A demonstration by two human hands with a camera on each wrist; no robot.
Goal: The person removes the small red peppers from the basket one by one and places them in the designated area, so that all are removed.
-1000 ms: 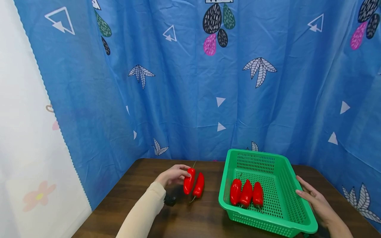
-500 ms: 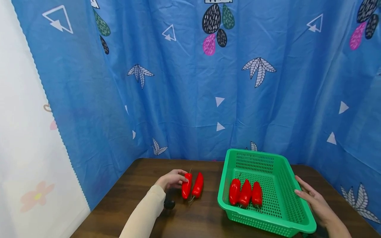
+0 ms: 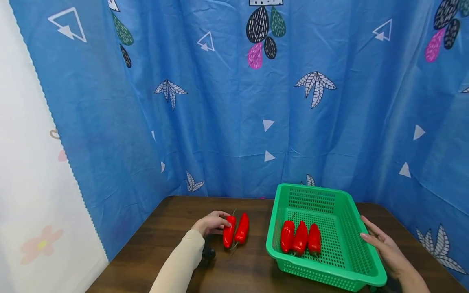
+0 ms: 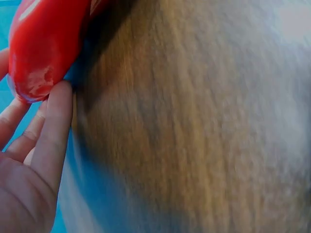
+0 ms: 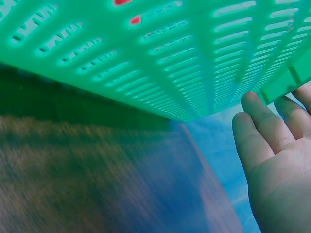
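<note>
On the left of the table, my left hand [image 3: 212, 223] pinches a glossy red pepper [image 3: 229, 232] by its side, stem pointing away. The left wrist view shows my fingertips against the blunt end of this red pepper [image 4: 43, 48]. A second red pepper [image 3: 242, 230] lies just right of it, stem toward me. My right hand [image 3: 384, 246] is at the right side of a green plastic basket [image 3: 353, 242], thumb at the rim. In the right wrist view, straight fingers [image 5: 265, 128] reach the basket's outer wall [image 5: 194, 63].
Side by side in the basket lie a left red pepper [image 3: 287, 236], a middle one [image 3: 300, 240] and a right one [image 3: 314, 240]. A black object [image 3: 209, 253] sits under my left wrist. A blue curtain [image 3: 220, 122] borders the dark wooden table [image 3: 234, 276].
My left hand has lowered its pepper and moved it slightly toward me, beside the other one on the table. The right hand keeps its place at the basket.
</note>
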